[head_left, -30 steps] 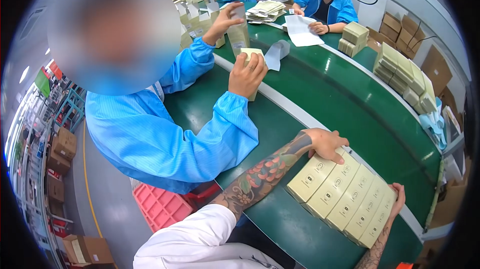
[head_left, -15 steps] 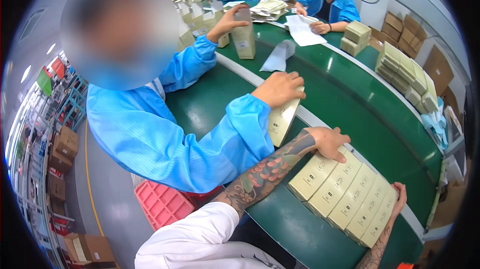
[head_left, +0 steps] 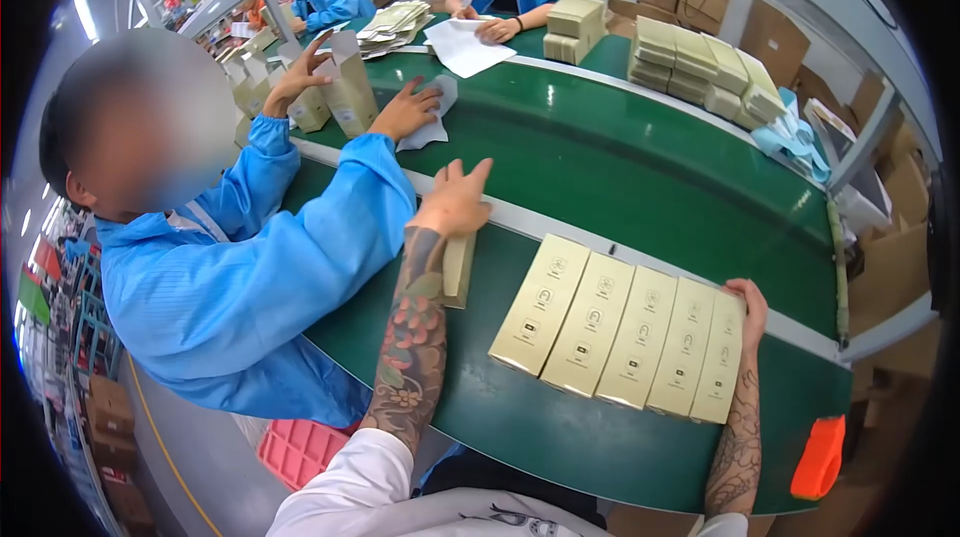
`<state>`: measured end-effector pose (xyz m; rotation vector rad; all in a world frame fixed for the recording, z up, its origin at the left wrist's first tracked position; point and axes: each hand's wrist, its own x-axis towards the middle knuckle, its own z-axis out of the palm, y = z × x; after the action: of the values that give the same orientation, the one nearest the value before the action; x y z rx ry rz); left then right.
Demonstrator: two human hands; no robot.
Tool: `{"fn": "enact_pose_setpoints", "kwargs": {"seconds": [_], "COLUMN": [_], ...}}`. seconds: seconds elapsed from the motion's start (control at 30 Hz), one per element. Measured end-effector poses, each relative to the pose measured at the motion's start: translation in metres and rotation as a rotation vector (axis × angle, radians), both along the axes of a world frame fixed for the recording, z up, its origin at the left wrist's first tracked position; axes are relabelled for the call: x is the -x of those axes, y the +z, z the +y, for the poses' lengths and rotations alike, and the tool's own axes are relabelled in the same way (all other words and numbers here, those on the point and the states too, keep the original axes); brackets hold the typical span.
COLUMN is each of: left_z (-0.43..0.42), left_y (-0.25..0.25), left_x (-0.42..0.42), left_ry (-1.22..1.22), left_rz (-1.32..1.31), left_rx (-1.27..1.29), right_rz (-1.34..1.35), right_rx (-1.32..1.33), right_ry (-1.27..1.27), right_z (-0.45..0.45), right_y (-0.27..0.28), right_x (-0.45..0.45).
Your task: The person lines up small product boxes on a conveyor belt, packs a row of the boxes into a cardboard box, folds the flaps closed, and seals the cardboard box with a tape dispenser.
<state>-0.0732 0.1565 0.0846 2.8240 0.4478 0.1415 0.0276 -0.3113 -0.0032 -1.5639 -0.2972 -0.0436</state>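
Five-sided view aside, several cream cartons point(head_left: 615, 327) with small printed symbols stand side by side in a slanted row on the green table. My right hand point(head_left: 750, 312) is at the row's right end, its fingers curled round the far corner of the last carton; its thumb is hidden. Farther left, my left hand point(head_left: 455, 202) is over the far end of a single cream carton point(head_left: 458, 275), fingers spread. That carton is partly covered by my hand and wrist. A co-worker's hand point(head_left: 408, 109) is near a pale sheet point(head_left: 432, 117); their other hand touches a tall open carton point(head_left: 350, 87).
A co-worker in a blue jacket point(head_left: 250, 247) sits close on my left. Across the green belt point(head_left: 600, 157), another person handles white paper point(head_left: 470, 47). Stacked cartons point(head_left: 700, 62) line the far side. An orange object point(head_left: 819, 457) is at the table's right edge.
My left hand has left the row and moved left to the single carton. The co-worker has let go of that carton and reached toward the pale sheet. My view has turned right.
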Motion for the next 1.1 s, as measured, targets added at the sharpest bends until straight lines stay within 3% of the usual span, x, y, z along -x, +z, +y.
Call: {"fn": "enact_pose_setpoints", "kwargs": {"seconds": [0.2, 0.4, 0.5, 0.6, 0.73, 0.8, 0.9, 1.03, 1.1], "left_z": [-0.004, -0.057, -0.057, -0.057, -0.068, -0.067, -0.058, -0.022, -0.026], "left_y": [0.024, 0.039, 0.037, 0.036, 0.043, 0.043, 0.045, 0.063, 0.067], "left_x": [0.005, 0.002, 0.002, 0.004, 0.003, 0.002, 0.01, 0.033, 0.036], "left_ry": [-0.264, -0.422, -0.493, -0.515, -0.484, -0.455, -0.545, -0.349, -0.165], "left_rz": [0.284, 0.265, 0.237, 0.225, 0.304, 0.298, 0.082, -0.054, 0.118], "left_rx": [0.081, 0.178, 0.195, 0.247, 0.212, 0.233, 0.31, 0.294, 0.408], "right_rz": [0.065, 0.062, -0.058, -0.431, -0.606, -0.687, -0.632, -0.598, -0.585], "right_rx": [-0.106, -0.11, 0.174, 0.71, 0.947, 1.012, 1.137, 1.219, 1.229], "right_ry": [0.012, -0.009, -0.044, -0.121, 0.194, 0.39, 0.517, 0.547, 0.554], "right_z": [-0.002, 0.004, 0.004, 0.013, 0.053, 0.072, 0.088, 0.091, 0.09], "right_y": [0.002, 0.017, 0.038, 0.083, 0.133, 0.127, 0.115, 0.107, 0.108], "right_x": [0.0, 0.008, 0.012, 0.033, 0.09, 0.118, 0.139, 0.138, 0.138]}}
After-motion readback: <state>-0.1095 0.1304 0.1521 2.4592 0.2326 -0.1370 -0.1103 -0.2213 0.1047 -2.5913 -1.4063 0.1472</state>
